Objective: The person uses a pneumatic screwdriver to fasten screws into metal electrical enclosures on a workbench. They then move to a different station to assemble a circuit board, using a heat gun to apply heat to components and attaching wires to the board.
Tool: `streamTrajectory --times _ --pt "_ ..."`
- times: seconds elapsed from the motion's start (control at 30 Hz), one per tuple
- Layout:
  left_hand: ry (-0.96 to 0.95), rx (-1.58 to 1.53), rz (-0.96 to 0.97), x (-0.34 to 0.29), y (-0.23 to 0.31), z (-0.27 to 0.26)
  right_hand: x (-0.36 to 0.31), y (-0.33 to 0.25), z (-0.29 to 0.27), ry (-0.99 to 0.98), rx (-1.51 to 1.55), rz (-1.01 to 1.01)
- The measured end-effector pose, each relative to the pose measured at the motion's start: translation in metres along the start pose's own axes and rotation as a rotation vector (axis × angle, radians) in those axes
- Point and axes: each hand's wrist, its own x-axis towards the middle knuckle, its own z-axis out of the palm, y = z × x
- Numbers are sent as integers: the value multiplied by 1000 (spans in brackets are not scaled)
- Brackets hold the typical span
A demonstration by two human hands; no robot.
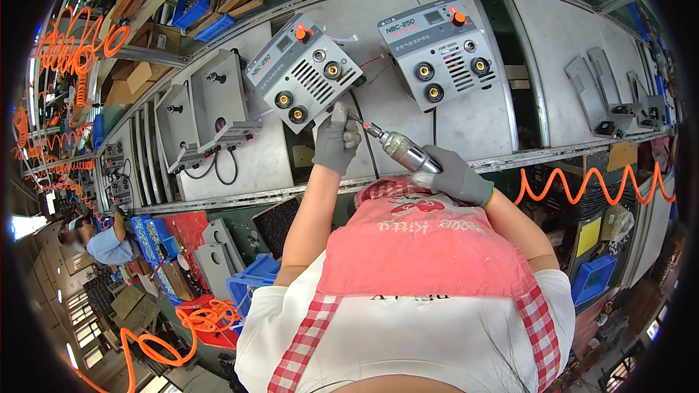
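My right hand (pixel 457 176), in a grey glove, is wrapped round a silver air screwdriver (pixel 400 150). The tool's bit points up and left toward my left hand (pixel 337 138). That hand, also gloved, has its fingers closed beside the bit's tip; whatever they pinch is too small to make out. Just above it a grey welding machine (pixel 300 76) stands tilted to the left, with an orange knob, vent slots and brass-centred sockets on its front. To the right is a second similar welding machine (pixel 437 58), apart from both hands.
Grey metal housings (pixel 211 105) stand on the line at left, and bent grey panels (pixel 597 87) at right. A coiled orange air hose (pixel 590 185) hangs at right. Blue bins (pixel 255 276) sit beside me. Another person (pixel 109 244) is farther off at left.
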Motion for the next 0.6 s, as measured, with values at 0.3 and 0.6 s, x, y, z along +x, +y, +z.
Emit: streamTrajectory --times 0.3,0.6 --pt "137 328 182 -6 2 12 6 -1 -2 -68 0 46" --pt "26 707 19 -24 16 28 2 5 3 -6 267 94"
